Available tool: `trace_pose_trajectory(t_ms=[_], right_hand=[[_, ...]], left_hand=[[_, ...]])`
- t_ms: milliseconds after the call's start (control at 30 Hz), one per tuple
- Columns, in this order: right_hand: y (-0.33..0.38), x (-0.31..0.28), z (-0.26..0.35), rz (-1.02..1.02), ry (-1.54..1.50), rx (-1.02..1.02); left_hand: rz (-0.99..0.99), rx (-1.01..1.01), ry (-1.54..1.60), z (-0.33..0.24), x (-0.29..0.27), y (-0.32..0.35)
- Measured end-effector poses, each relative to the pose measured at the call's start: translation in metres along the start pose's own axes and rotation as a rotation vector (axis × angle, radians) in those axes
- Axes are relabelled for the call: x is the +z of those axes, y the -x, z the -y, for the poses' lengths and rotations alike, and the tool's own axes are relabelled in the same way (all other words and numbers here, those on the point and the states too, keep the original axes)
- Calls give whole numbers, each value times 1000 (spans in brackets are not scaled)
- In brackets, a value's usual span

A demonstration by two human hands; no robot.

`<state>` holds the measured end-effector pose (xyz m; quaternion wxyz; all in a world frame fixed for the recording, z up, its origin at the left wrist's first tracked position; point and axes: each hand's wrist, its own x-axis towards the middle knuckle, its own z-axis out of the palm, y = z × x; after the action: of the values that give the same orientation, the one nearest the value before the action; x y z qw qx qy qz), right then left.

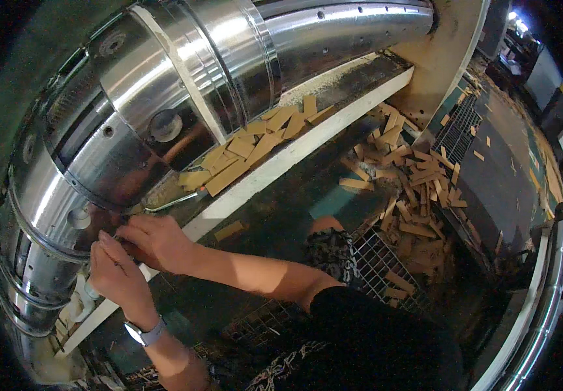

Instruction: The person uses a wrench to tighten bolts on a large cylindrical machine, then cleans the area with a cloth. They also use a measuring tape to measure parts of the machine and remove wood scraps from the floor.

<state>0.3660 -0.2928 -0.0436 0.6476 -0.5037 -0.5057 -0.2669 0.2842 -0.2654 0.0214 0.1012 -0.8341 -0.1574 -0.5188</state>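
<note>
My left hand (117, 274), with a watch (143, 333) on its wrist, is closed with the fingers pinched together at the lower side of a large shiny metal cylinder (134, 85). Right beside it, my right hand (161, 244) is also closed, its fingertips curled in against the same spot. Whatever the two hands grip there is hidden by the fingers and shadow. A thin bent metal rod (174, 201) with a reddish end lies on the ledge just beyond my right hand. Round holes, one of them a dark opening (165, 125), mark the cylinder's surface.
Flat tan strips (255, 146) lie heaped along the ledge under the cylinder. A pale beam (301, 153) edges that ledge. Many more strips (425, 189) are piled on the floor to the right, by a metal grating (385, 264). A shiny rail (548, 300) curves along the far right.
</note>
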Motion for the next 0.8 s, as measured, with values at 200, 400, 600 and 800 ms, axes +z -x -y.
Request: trace_pose_trajectory(t_ms=[200, 400, 600, 800], right_hand=[[5, -1, -3, 12, -69, 66], [3, -2, -9, -5, 15, -36], [-2, -11, -14, 1, 51, -93], [-10, -18, -13, 50, 68, -135]], left_hand=[[27, -402, 162, -12, 3, 8], [340, -506, 274, 41, -15, 9], [1056, -664, 509, 23, -41, -47], [1074, -632, 578, 26, -39, -45]])
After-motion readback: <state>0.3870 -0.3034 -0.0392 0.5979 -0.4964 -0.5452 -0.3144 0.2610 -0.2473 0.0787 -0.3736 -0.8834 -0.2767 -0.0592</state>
